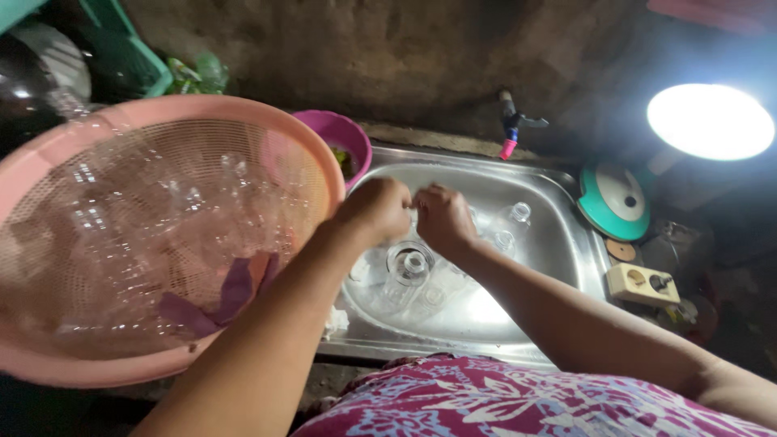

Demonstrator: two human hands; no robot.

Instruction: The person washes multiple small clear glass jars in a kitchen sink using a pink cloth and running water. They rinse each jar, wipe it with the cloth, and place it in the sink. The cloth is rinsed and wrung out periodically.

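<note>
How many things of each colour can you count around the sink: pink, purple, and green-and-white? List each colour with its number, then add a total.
Pink: 1, the big basket
Purple: 1, the small bowl
Green-and-white: 1, the round lid
Total: 3
The clear bottles in the sink overlap too much to count.

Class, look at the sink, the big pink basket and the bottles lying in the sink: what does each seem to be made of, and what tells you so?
Sink: likely stainless steel, brushed grey with bright glare.
Pink basket: moulded plastic, matte, with fine mesh walls.
Bottles: see-through, probably clear plastic, though glass can't be excluded.
</note>
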